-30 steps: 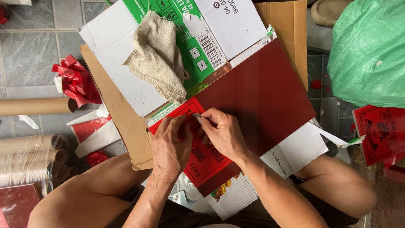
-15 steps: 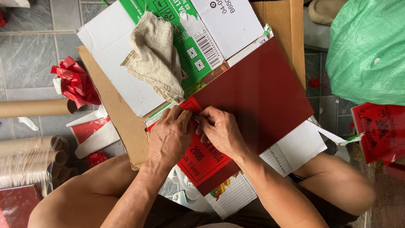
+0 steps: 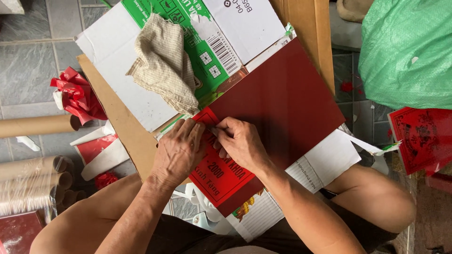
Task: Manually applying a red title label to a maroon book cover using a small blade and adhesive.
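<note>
In the middle of the frame, the left hand [image 3: 178, 149] lies flat, fingers together, on the bright red printed paper sheet [image 3: 221, 174]. The right hand [image 3: 241, 143] is half curled and seems to pinch the sheet's top edge, where it meets the dark red cardboard board [image 3: 282, 99]. A beige crumpled cloth [image 3: 165, 63] lies on the flattened green-and-white carton [image 3: 117, 51], upper left.
</note>
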